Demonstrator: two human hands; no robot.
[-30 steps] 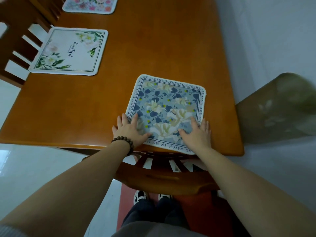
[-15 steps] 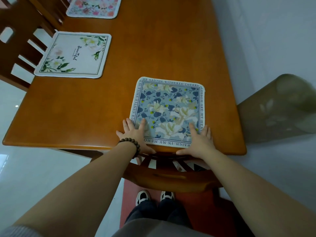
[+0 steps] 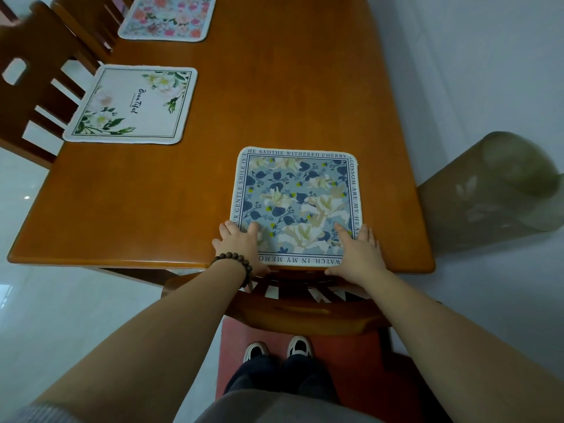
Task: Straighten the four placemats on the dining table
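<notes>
Left hand (image 3: 241, 245), right hand (image 3: 358, 251) flat on blue placemat (image 3: 297, 206) near corners, table (image 3: 274, 87) edge.

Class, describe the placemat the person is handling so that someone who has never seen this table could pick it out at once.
Start at the orange-brown wooden table and find its near edge, above the chair back. The blue placemat lies there under the left hand and right hand. Unlike the white mat and pink mat, it has a border of printed words.
</notes>
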